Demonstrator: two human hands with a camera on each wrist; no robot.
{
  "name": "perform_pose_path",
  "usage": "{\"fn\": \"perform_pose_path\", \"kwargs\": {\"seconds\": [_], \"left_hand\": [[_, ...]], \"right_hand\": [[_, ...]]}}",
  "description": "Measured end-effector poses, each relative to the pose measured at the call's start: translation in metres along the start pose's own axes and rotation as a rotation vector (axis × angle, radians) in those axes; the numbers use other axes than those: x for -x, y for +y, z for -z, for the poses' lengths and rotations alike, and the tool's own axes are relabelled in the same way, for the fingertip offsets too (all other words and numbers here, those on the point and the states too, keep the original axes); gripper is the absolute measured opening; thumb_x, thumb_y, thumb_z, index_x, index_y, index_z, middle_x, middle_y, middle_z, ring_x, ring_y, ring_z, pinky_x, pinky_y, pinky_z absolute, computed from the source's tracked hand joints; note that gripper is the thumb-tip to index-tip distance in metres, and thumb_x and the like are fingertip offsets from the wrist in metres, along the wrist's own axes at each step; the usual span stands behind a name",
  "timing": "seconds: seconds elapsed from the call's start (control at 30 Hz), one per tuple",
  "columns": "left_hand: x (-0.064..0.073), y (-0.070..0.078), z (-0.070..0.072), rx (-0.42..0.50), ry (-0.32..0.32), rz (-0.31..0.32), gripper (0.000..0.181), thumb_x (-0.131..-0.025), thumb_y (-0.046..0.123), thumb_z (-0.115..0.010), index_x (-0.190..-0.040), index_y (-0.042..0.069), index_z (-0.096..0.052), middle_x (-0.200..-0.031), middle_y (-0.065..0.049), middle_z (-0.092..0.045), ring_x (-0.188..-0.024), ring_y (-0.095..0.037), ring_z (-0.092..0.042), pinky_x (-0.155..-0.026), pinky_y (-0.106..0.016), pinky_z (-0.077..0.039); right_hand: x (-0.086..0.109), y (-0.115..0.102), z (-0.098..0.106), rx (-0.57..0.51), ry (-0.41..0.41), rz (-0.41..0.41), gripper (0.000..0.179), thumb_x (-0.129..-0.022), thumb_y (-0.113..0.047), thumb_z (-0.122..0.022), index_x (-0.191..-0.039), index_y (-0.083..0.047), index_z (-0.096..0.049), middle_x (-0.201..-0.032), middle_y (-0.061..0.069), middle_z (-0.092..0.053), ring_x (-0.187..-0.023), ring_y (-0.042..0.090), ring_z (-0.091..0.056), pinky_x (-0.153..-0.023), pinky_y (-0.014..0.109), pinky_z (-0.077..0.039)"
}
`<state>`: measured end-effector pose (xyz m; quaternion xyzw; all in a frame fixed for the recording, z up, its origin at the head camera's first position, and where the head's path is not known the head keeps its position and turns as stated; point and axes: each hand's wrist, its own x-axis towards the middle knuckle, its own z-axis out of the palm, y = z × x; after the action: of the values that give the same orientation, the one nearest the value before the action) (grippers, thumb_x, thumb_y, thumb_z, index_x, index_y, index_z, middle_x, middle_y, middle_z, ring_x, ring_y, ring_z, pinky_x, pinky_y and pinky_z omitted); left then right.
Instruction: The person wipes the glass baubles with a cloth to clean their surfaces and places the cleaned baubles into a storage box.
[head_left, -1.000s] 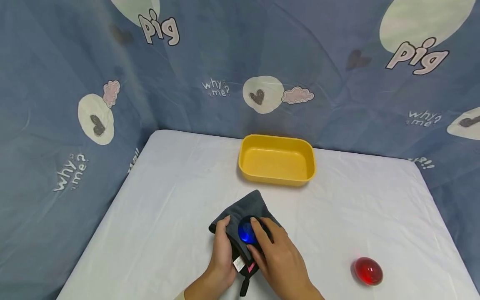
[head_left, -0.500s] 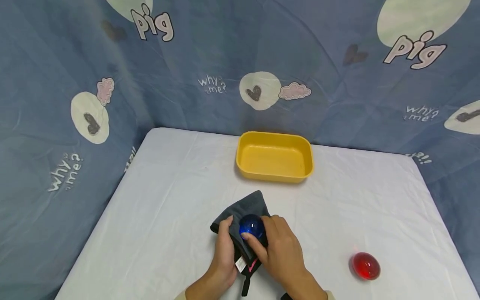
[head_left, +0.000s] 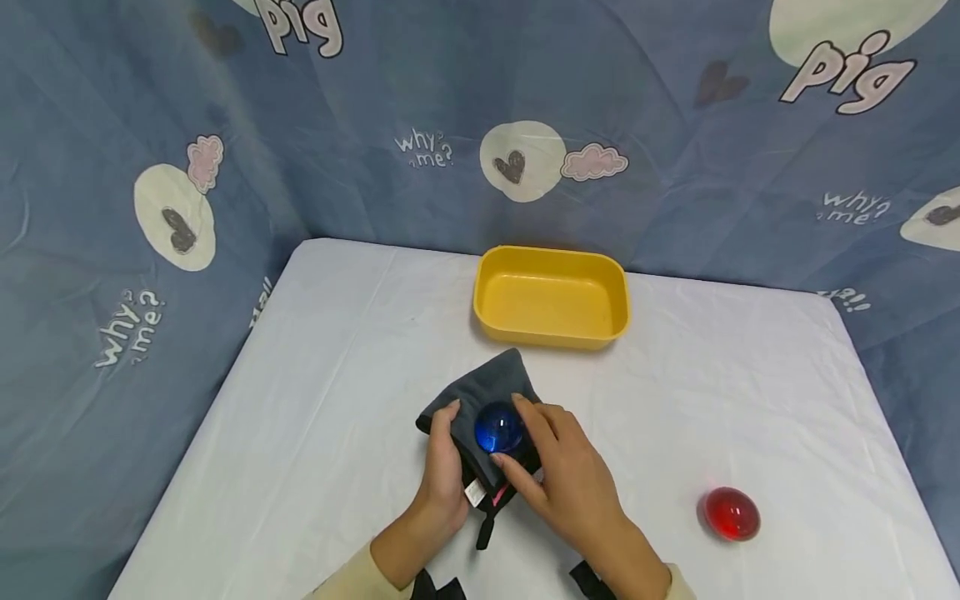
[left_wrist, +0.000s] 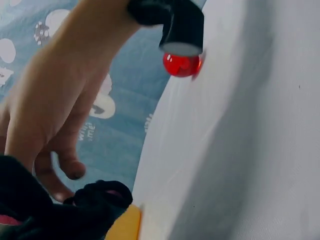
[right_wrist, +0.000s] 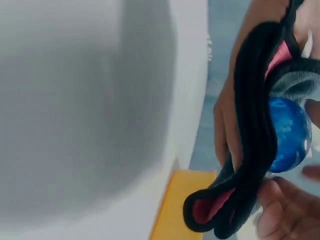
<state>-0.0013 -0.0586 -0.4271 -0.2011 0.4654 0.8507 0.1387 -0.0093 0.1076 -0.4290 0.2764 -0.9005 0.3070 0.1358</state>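
Observation:
My left hand [head_left: 442,471] grips a folded dark grey cloth [head_left: 487,383], its thumb on top and the other fingers hidden beneath. The cloth has black binding, a pink inside, a white label and a hanging loop. On it rests a shiny blue ball [head_left: 498,427]. Around the ball's right side stands my right hand [head_left: 577,475], thumb and index fingertip close to its edge. In the right wrist view the fingers look relaxed beside the ball [right_wrist: 290,135], and contact is hard to tell. The left wrist view shows the right hand [left_wrist: 55,95] above the cloth [left_wrist: 100,210].
A yellow tray [head_left: 551,340] sits at the back of the white-covered table [head_left: 360,400], with nothing in it. A red ball [head_left: 731,513] lies at the right front. Blue printed fabric [head_left: 375,200] hangs behind and beside the table. Black straps [head_left: 588,579] show by both wrists.
My right fingers have shifted from over the blue ball to its right edge, uncovering it. Cloth and hands sit slightly higher in view, and the head view has tilted a little.

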Motion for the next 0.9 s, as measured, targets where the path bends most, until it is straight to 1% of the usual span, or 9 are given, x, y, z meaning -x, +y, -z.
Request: {"fn": "perform_pose_path", "kwargs": {"seconds": [0.07, 0.17, 0.3, 0.4, 0.5, 0.67, 0.77, 0.83, 0.9], "left_hand": [[-0.003, 0.002, 0.000, 0.002, 0.016, -0.012, 0.075, -0.106, 0.051, -0.032, -0.166, 0.011, -0.011, -0.167, -0.011, -0.021, -0.151, -0.027, -0.024, -0.125, -0.044, -0.020], [-0.006, 0.003, 0.000, 0.010, 0.022, -0.020, 0.075, -0.106, 0.053, -0.033, -0.165, 0.010, -0.015, -0.165, -0.012, -0.023, -0.149, -0.027, -0.027, -0.124, -0.044, -0.020], [-0.006, 0.003, 0.001, -0.015, 0.021, -0.015, 0.074, -0.106, 0.052, -0.033, -0.163, 0.008, -0.018, -0.164, -0.012, -0.025, -0.147, -0.026, -0.029, -0.122, -0.041, -0.022], [-0.005, 0.003, 0.001, -0.032, 0.023, -0.003, 0.075, -0.105, 0.052, -0.033, -0.163, 0.008, -0.018, -0.164, -0.012, -0.025, -0.145, -0.026, -0.030, -0.120, -0.040, -0.024], [-0.004, 0.004, 0.001, -0.035, 0.018, 0.004, 0.075, -0.105, 0.052, -0.033, -0.164, 0.008, -0.018, -0.165, -0.012, -0.025, -0.144, -0.026, -0.032, -0.118, -0.039, -0.028], [-0.004, 0.003, 0.002, -0.050, 0.032, -0.002, 0.073, -0.105, 0.050, -0.032, -0.162, 0.006, -0.023, -0.161, -0.014, -0.030, -0.141, -0.026, -0.036, -0.116, -0.036, -0.031], [-0.003, 0.002, 0.003, -0.047, 0.029, 0.004, 0.073, -0.105, 0.050, -0.031, -0.162, 0.005, -0.023, -0.161, -0.015, -0.031, -0.143, -0.027, -0.036, -0.119, -0.038, -0.029], [-0.002, 0.001, 0.003, -0.029, 0.016, 0.011, 0.073, -0.105, 0.049, -0.031, -0.163, 0.005, -0.019, -0.162, -0.016, -0.028, -0.145, -0.028, -0.034, -0.122, -0.041, -0.027], [-0.002, 0.001, 0.004, -0.015, 0.012, 0.020, 0.075, -0.105, 0.050, -0.032, -0.164, 0.006, -0.016, -0.163, -0.017, -0.026, -0.146, -0.028, -0.033, -0.123, -0.042, -0.027]], "right_hand": [[0.000, 0.000, -0.002, 0.033, 0.005, 0.074, 0.065, -0.096, -0.041, -0.076, -0.149, -0.010, -0.055, -0.131, 0.015, -0.060, -0.110, 0.028, -0.063, -0.090, 0.044, -0.058], [-0.003, -0.001, -0.007, 0.057, 0.011, 0.128, 0.059, -0.097, -0.035, -0.076, -0.148, -0.010, -0.057, -0.137, 0.019, -0.056, -0.111, 0.032, -0.062, -0.093, 0.044, -0.056], [-0.005, -0.001, -0.012, 0.049, 0.048, 0.137, 0.050, -0.104, -0.038, -0.066, -0.141, -0.005, -0.060, -0.129, 0.019, -0.059, -0.111, 0.031, -0.063, -0.094, 0.043, -0.056], [-0.006, -0.002, -0.016, 0.027, 0.097, 0.132, 0.054, -0.106, -0.044, -0.058, -0.137, -0.001, -0.061, -0.120, 0.018, -0.061, -0.106, 0.029, -0.064, -0.090, 0.042, -0.058], [-0.008, -0.004, -0.019, 0.007, 0.136, 0.104, 0.058, -0.105, -0.048, -0.058, -0.132, 0.002, -0.063, -0.113, 0.016, -0.061, -0.099, 0.027, -0.064, -0.085, 0.041, -0.059], [-0.010, -0.007, -0.022, -0.018, 0.148, -0.003, 0.058, -0.101, -0.054, -0.063, -0.117, 0.002, -0.069, -0.099, 0.009, -0.056, -0.081, 0.019, -0.057, -0.071, 0.035, -0.057], [-0.012, -0.008, -0.022, -0.034, 0.130, -0.089, 0.053, -0.099, -0.050, -0.069, -0.109, 0.001, -0.073, -0.092, 0.006, -0.053, -0.074, 0.015, -0.053, -0.065, 0.032, -0.055], [-0.013, -0.009, -0.021, -0.043, 0.106, -0.145, 0.049, -0.098, -0.046, -0.072, -0.106, 0.002, -0.075, -0.089, 0.005, -0.054, -0.074, 0.014, -0.053, -0.065, 0.032, -0.054], [-0.013, -0.010, -0.020, -0.046, 0.075, -0.187, 0.046, -0.097, -0.043, -0.074, -0.105, 0.002, -0.076, -0.090, 0.005, -0.055, -0.077, 0.015, -0.054, -0.067, 0.033, -0.055]]}}
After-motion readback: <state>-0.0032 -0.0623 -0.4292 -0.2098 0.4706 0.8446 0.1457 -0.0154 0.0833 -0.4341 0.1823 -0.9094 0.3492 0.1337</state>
